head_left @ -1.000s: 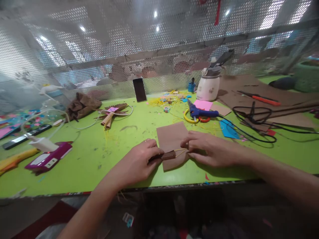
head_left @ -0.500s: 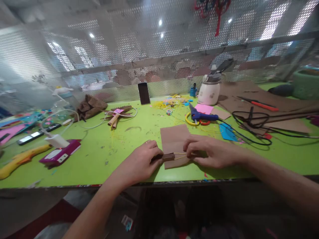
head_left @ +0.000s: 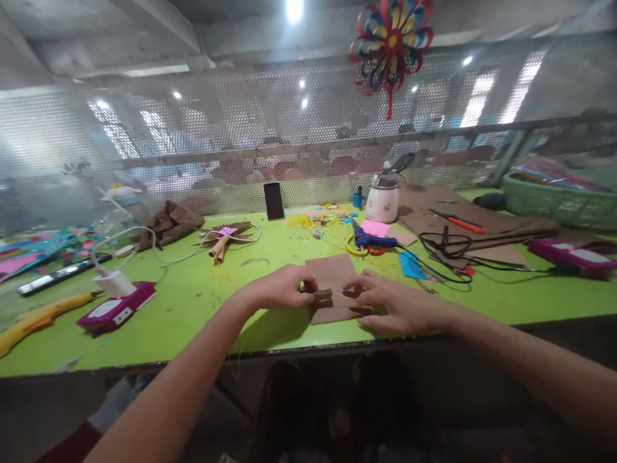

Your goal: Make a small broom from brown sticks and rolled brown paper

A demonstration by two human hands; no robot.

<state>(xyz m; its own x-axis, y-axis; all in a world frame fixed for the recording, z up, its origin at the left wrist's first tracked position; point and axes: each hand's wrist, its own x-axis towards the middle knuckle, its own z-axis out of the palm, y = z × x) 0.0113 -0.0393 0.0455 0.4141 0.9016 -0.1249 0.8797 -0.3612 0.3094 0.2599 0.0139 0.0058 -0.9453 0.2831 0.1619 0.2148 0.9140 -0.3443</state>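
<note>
A rectangular piece of brown paper [head_left: 332, 267] lies on the green table between my hands. My left hand [head_left: 289, 286] pinches a small brown paper roll [head_left: 322, 295] between thumb and fingers, over the left side of that sheet. A thin yellow string [head_left: 341, 299] runs from the roll's right end toward my right hand [head_left: 393, 302]. The right fingers are apart, with the fingertips at the sheet's right side and the thumb nearer the table edge. Whether those fingertips touch the string is too small to tell.
Behind the hands lie a blue glue gun [head_left: 373, 239], yellow-handled scissors [head_left: 351, 245] and a blue paper piece [head_left: 412, 264]. A white bottle [head_left: 382, 204] and phone [head_left: 274, 200] stand further back. Left are a purple power strip [head_left: 118, 308] and a yellow glue gun [head_left: 45, 315]; right, a green basket [head_left: 554, 204].
The view has tilted up and shifted right, showing the pinwheel and basket. My right fingers have spread from their earlier pinch by the string. My left hand still pinches the roll, now slightly raised.
</note>
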